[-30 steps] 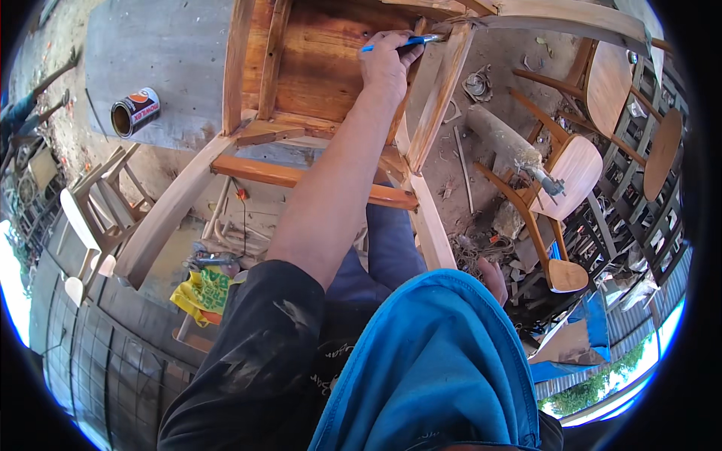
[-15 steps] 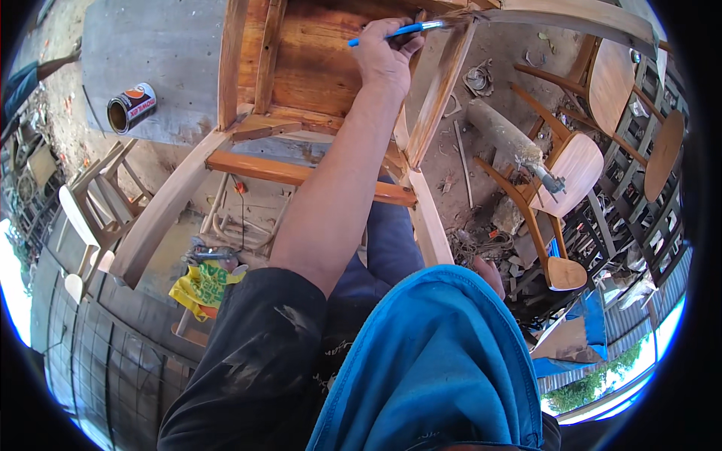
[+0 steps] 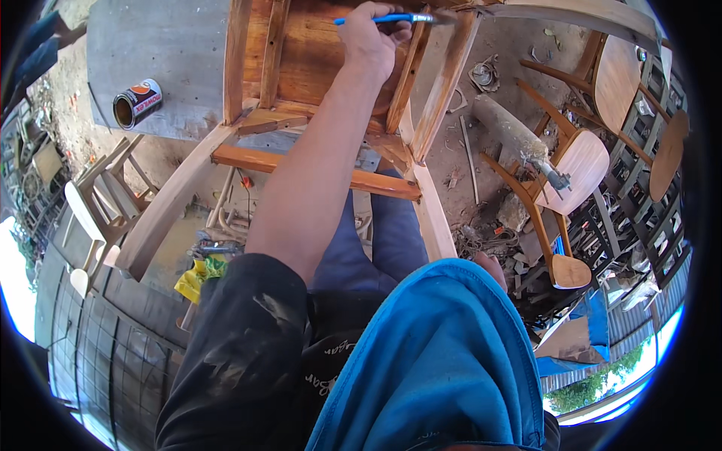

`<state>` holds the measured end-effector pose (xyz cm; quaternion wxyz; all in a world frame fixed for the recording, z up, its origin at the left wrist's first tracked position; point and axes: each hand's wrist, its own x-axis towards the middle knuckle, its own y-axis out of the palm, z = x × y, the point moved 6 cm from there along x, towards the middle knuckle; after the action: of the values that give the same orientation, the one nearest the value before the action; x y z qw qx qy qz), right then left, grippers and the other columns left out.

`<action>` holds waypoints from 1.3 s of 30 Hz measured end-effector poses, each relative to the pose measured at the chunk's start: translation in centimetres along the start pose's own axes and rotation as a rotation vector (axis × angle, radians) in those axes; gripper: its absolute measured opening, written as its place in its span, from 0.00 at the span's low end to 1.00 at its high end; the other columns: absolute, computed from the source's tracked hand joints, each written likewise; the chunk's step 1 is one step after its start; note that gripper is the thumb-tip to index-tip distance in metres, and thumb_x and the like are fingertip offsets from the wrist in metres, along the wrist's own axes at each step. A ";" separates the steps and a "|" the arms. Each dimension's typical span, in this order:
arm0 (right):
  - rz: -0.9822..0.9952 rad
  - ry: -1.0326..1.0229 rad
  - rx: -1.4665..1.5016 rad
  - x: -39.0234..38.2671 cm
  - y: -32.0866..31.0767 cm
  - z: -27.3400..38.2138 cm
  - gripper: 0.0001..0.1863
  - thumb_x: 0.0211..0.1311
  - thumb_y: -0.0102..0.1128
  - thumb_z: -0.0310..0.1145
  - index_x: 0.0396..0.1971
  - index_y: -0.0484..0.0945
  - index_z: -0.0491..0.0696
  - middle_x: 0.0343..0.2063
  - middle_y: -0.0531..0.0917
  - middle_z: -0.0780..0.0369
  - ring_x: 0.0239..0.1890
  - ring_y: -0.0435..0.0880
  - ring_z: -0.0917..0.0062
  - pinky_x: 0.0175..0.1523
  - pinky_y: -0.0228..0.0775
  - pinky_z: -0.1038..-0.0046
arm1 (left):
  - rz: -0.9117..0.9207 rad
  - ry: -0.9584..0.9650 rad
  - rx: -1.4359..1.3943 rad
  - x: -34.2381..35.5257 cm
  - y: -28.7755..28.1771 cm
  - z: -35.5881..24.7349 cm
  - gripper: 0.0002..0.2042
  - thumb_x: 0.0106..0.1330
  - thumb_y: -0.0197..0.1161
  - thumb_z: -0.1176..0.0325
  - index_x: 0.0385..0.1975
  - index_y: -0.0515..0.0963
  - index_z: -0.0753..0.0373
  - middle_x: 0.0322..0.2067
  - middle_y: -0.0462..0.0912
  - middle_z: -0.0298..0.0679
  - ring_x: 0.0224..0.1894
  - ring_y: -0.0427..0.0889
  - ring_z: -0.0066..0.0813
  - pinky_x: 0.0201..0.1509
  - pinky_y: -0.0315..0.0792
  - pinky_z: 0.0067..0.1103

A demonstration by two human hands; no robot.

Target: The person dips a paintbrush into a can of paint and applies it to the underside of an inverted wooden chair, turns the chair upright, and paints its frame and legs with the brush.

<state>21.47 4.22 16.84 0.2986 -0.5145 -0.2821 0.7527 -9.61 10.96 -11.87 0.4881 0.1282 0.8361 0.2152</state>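
Note:
My left hand (image 3: 368, 41) grips a paintbrush (image 3: 387, 18) with a blue handle, its fingers closed round it. The dark bristles point right, at the far right corner of a wooden furniture frame (image 3: 316, 174). Whether they touch the wood is too small to tell. Some of the frame's bars and its inner panel (image 3: 323, 56) look glossy orange-brown, while the legs are pale. Beside the frame, an open can (image 3: 138, 104) lies tilted on a grey board. A bit of skin, possibly my right hand (image 3: 492, 269), shows past a blue cloth; its fingers cannot be made out.
The blue cloth (image 3: 444, 353) hides much of the lower right. Chairs with pale seats (image 3: 579, 169) stand on the right, beside a grey cylinder (image 3: 511, 131). More chair parts (image 3: 86, 214) are at left. Another person's arm (image 3: 68, 36) shows at the far left edge.
My left hand and the brush have shifted slightly left and up. The forearm has moved left, uncovering more of the frame's inner right bar and my trouser legs.

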 end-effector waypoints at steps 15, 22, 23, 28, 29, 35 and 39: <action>-0.073 -0.098 -0.026 -0.2 0.5 -1.7 0.14 0.60 0.67 0.38 0.39 0.78 0.46 0.55 0.78 0.52 0.60 0.75 0.53 0.65 0.66 0.51 | -0.012 -0.033 -0.012 -1.2 -0.6 1.2 0.07 0.60 0.54 0.73 0.31 0.74 0.71 0.31 0.81 0.52 0.23 0.78 0.38 0.25 0.75 0.30; 0.069 0.267 0.149 0.6 2.2 -7.3 0.17 0.62 0.65 0.39 0.45 0.76 0.46 0.57 0.77 0.52 0.60 0.76 0.56 0.65 0.67 0.53 | -0.075 -0.382 0.594 -7.7 -6.4 3.4 0.06 0.53 0.55 0.74 0.22 0.75 0.71 0.25 0.80 0.50 0.17 0.77 0.34 0.16 0.71 0.25; 0.092 0.328 0.174 0.7 2.6 -8.2 0.18 0.62 0.65 0.39 0.46 0.75 0.46 0.57 0.77 0.52 0.60 0.76 0.56 0.65 0.67 0.53 | -0.069 -0.332 0.665 -7.7 -5.6 2.0 0.07 0.53 0.54 0.74 0.21 0.75 0.72 0.23 0.80 0.49 0.16 0.76 0.32 0.14 0.68 0.23; 0.197 0.588 0.295 0.6 4.3 -11.9 0.20 0.63 0.64 0.40 0.50 0.73 0.46 0.58 0.76 0.53 0.60 0.76 0.58 0.65 0.67 0.54 | 0.022 -0.273 0.850 -6.2 -3.9 -0.8 0.07 0.54 0.55 0.74 0.21 0.77 0.72 0.21 0.81 0.49 0.13 0.76 0.29 0.11 0.66 0.19; 0.213 0.634 0.318 0.6 4.7 -12.5 0.21 0.63 0.63 0.40 0.51 0.73 0.45 0.59 0.76 0.53 0.59 0.76 0.58 0.65 0.67 0.54 | 0.022 -0.273 0.849 -6.3 -4.0 -0.2 0.07 0.54 0.55 0.74 0.21 0.77 0.72 0.21 0.81 0.49 0.13 0.76 0.29 0.11 0.66 0.19; 0.273 0.859 0.411 -0.4 6.0 -15.8 0.24 0.65 0.61 0.41 0.57 0.71 0.45 0.60 0.75 0.54 0.59 0.76 0.61 0.64 0.67 0.55 | 0.033 -0.275 0.703 -7.7 -4.2 4.0 0.08 0.54 0.55 0.76 0.22 0.78 0.74 0.21 0.81 0.51 0.13 0.77 0.32 0.12 0.69 0.20; 0.297 0.955 0.451 0.0 6.5 -17.3 0.27 0.66 0.60 0.42 0.60 0.69 0.45 0.61 0.75 0.54 0.59 0.76 0.62 0.64 0.67 0.56 | 0.044 -0.024 0.530 -6.1 -3.1 -0.8 0.07 0.54 0.54 0.76 0.22 0.77 0.74 0.23 0.82 0.52 0.14 0.76 0.31 0.12 0.69 0.20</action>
<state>36.78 2.00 6.70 0.3869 -0.7565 0.1287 0.5114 -7.34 5.53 -8.40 0.4425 0.2721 0.8545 -0.0020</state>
